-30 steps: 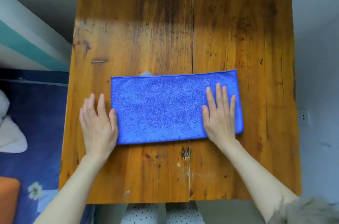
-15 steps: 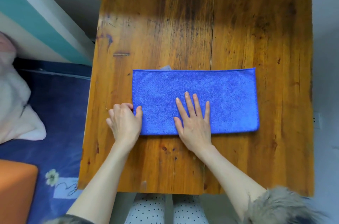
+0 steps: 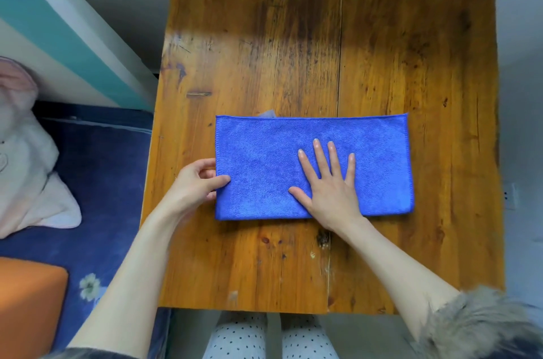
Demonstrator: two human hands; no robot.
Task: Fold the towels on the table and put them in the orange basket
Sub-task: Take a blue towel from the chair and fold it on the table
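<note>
Under the flat, spread fingers of the right hand (image 3: 330, 188) lies the soft, light blue towel (image 3: 264, 158), while the left hand (image 3: 195, 185) pinches its limp short edge, likely the best hold.

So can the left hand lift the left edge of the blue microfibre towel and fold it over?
Probably yes: the left hand already pinches the blue microfibre towel at that edge; the right hand lies flat mid-towel.

Blue towel (image 3: 264, 164) on an amber-brown table (image 3: 411, 64)

The wood shows dark streaks toward its far edge. Beside its left edge: an orange basket (image 3: 26, 300), navy bedding (image 3: 111, 182) with a white flower, a teal wall stripe (image 3: 44, 20).
</note>
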